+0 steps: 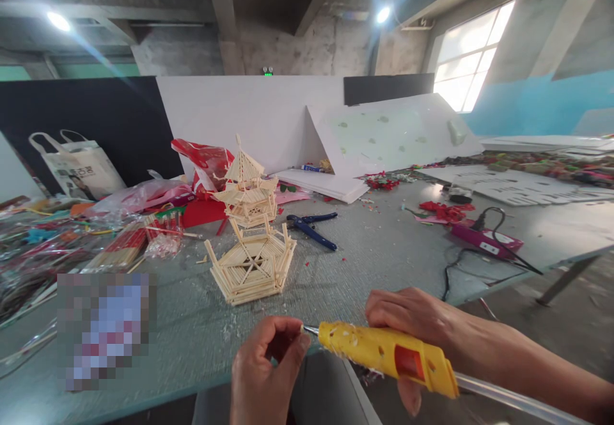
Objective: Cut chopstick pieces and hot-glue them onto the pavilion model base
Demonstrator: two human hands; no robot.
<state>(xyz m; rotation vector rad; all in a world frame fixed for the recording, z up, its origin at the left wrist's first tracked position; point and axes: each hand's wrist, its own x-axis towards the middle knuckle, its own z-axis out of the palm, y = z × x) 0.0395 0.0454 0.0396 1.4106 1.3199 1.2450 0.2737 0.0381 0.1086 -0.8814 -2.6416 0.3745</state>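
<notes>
A yellow glue gun (384, 355) is gripped by my right hand (426, 323), with a clear glue stick (508, 396) coming out of its back end. The metal nozzle (311, 330) points left and meets the fingertips of my left hand (271, 361). Thumb and forefinger of that hand are pinched on a small pale piece, too small to name. Beyond my hands stands a six-sided base (253, 262) built of thin wooden sticks, with short upright posts. Behind it is a tiered stick pagoda (247, 188) with a pointed roof.
Blue-handled pliers (311, 227) lie right of the stick base. Bundled sticks (118, 246) and plastic bags (139, 198) crowd the left side. A purple power strip (487, 239) with a black cord sits at right. White boards (393, 134) lean at the back.
</notes>
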